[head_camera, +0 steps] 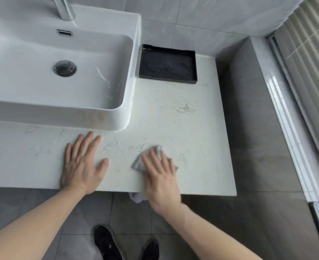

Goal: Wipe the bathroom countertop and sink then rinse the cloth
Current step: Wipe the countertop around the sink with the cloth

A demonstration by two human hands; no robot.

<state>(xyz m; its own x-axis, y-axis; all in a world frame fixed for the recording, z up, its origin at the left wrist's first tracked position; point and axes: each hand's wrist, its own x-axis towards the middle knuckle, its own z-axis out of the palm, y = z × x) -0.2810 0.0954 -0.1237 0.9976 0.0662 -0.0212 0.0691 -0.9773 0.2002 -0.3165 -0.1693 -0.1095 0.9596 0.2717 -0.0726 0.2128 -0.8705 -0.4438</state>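
Two hands are working the countertop [183, 132], both flat near its front edge. Far left, the white sink [42, 109] is sitting on the counter, its drain [64, 68] closed by a dark plug and the tap [64, 10] rising behind it; faint streaks are showing on the basin floor. In front of the sink's rim, the left hand [81, 164] is lying palm down on bare stone, fingers straight and spread, holding nothing, apparently bracing. Just to its right, the right hand [160, 175] is pressing flat on the grey cloth [138, 164], fingers extended rather than curled around it; the hand is looking slightly blurred, so it is likely sweeping. A pale scrap of fabric is hanging below the counter edge under that wrist. Behind, touching the wall, a black tray [167, 64] is sitting beside the sink.

Risks, as judged: with only flat pressure on it, the cloth could slip out and drop off the near edge. A wide stroke could knock the tray. The strip around the tray and the sink base could be missed.
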